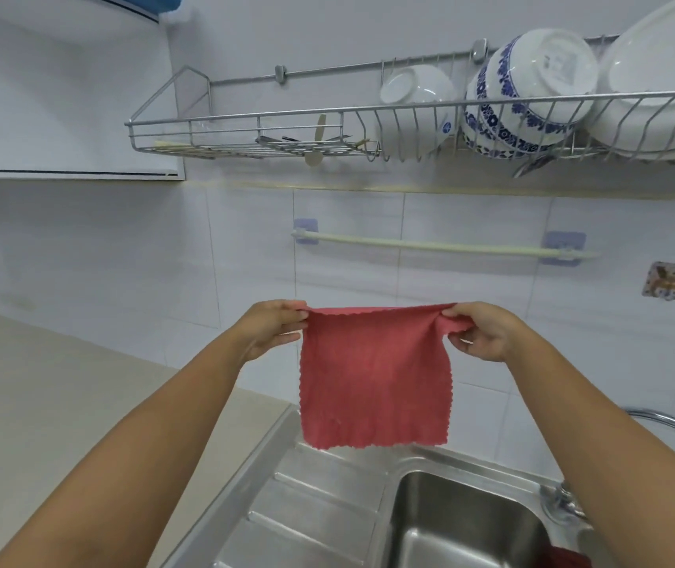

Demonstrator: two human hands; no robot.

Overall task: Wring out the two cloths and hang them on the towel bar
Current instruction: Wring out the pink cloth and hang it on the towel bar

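Observation:
A pink-red cloth (374, 379) hangs spread flat in the air above the sink. My left hand (270, 327) pinches its top left corner and my right hand (481, 330) pinches its top right corner. The pale towel bar (442, 246) is fixed to the tiled wall above and behind the cloth, with nothing on it. A second, darker red cloth (565, 558) shows only as a small patch at the bottom edge, beside the sink basin and under my right forearm.
A steel sink basin (463, 522) with a ribbed drainboard (311, 506) lies below. A curved tap (671, 424) arches at the right. A wire dish rack (245, 129) with bowls and plates hangs above the bar. A beige counter (61, 403) spreads to the left.

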